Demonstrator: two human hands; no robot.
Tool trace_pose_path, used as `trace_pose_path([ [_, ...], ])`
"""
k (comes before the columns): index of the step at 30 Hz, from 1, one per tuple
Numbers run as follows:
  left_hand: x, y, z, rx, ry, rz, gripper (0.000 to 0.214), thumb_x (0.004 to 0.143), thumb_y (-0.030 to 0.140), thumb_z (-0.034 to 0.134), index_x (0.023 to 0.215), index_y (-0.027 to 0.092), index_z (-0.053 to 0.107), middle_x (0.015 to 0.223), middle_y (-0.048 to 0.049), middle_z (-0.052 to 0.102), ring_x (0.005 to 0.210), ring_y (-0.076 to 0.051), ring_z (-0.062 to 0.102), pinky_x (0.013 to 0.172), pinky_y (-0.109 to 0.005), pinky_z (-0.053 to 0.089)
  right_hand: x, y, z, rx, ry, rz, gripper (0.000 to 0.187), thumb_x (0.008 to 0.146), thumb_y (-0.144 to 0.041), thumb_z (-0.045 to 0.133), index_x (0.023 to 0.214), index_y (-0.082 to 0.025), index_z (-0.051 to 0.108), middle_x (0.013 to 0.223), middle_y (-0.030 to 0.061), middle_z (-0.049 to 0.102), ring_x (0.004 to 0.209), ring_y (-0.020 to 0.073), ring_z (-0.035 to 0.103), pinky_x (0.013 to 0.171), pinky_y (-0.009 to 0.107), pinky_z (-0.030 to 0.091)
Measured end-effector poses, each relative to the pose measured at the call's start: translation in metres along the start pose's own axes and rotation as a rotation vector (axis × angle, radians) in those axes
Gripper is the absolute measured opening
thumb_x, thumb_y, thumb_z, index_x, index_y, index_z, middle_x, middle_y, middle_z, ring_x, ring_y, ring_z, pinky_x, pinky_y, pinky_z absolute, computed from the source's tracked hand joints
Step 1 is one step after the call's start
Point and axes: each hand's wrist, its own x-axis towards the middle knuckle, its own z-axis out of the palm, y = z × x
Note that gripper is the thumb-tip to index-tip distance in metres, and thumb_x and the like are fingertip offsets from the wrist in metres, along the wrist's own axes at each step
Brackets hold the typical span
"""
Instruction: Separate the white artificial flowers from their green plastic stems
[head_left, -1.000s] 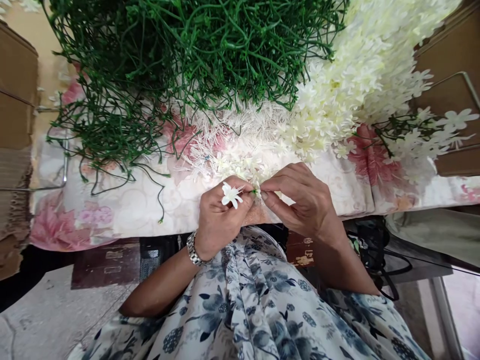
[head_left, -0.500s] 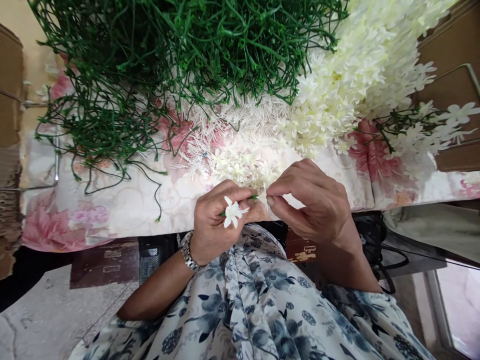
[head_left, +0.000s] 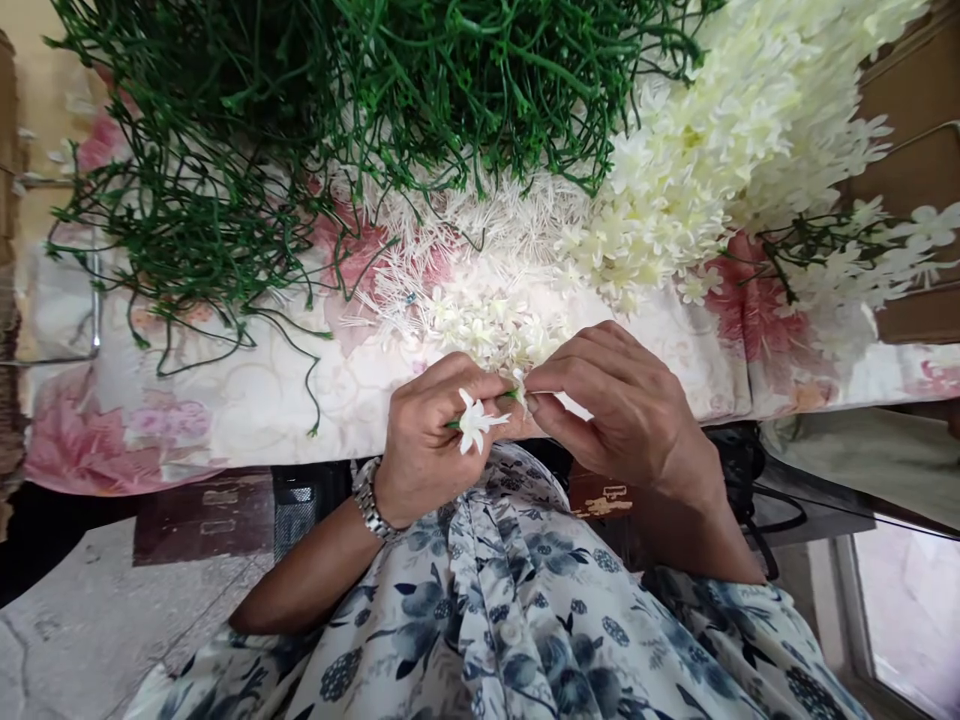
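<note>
My left hand (head_left: 424, 440), with a metal watch at the wrist, is closed around a green artificial flower stem (head_left: 453, 425). One white flower (head_left: 475, 421) on that stem sticks out below the thumb, and a green tip shows past the fingertips. My right hand (head_left: 626, 415) pinches a small white flower piece (head_left: 519, 382) between thumb and forefinger, right at the green tip. Whether the piece is seated on the tip I cannot tell. Just beyond the fingers lies a small heap of loose white blossoms (head_left: 491, 325). Most of the stem is hidden in my left hand.
A large pile of green plastic stems (head_left: 360, 90) covers the back and left. White-yellow blossoms (head_left: 697, 170) are heaped at the right, near some flowered sprigs (head_left: 847, 255). Thin white stamens (head_left: 480, 215) lie between. Cardboard (head_left: 915, 180) stands at the right, over a floral tablecloth (head_left: 247, 420).
My right hand has moved slightly left, bringing its fingertips and the small white piece to the green tip. The flower in my left hand has turned and shifted a little right.
</note>
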Motion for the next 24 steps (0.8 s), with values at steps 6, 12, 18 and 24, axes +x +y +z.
trace_pose_path([
  [6,0.001,0.000,-0.002,-0.033,-0.041,-0.081,0.008,0.073,0.006,0.058,0.074,0.012,0.063,0.067,-0.0001,0.061,0.060,-0.007,0.056,0.056,-0.018,0.044,0.002,0.001,0.002,0.010,-0.010,0.000,0.004,0.082,-0.016,0.053,0.083,-0.014,0.057,0.071,0.0036,0.059,0.068,0.0150,0.052,0.065,0.031,0.040],
  [12,0.004,0.001,-0.005,-0.054,-0.074,-0.198,0.010,0.070,0.004,0.058,0.067,0.013,0.062,0.059,0.0030,0.060,0.053,-0.005,0.050,0.048,-0.014,0.039,0.007,0.007,0.002,0.135,-0.071,-0.039,0.007,0.084,-0.015,0.049,0.081,-0.015,0.056,0.071,0.0035,0.061,0.069,0.0144,0.054,0.068,0.031,0.042],
  [18,0.007,0.003,-0.007,-0.075,-0.093,-0.242,0.015,0.068,0.000,0.053,0.060,0.012,0.057,0.053,0.0059,0.051,0.047,-0.002,0.041,0.043,-0.011,0.033,0.007,0.009,0.007,0.183,-0.054,-0.055,0.009,0.084,-0.013,0.048,0.083,-0.015,0.057,0.073,0.0033,0.061,0.070,0.0136,0.055,0.070,0.031,0.043],
  [24,0.004,0.003,-0.006,-0.032,-0.067,-0.205,0.016,0.065,-0.001,0.052,0.056,0.012,0.055,0.054,0.0047,0.054,0.049,-0.004,0.046,0.047,-0.012,0.037,0.004,0.007,0.014,0.190,-0.029,-0.054,0.008,0.083,-0.012,0.049,0.081,-0.014,0.056,0.071,0.0037,0.061,0.069,0.0138,0.054,0.070,0.031,0.043],
])
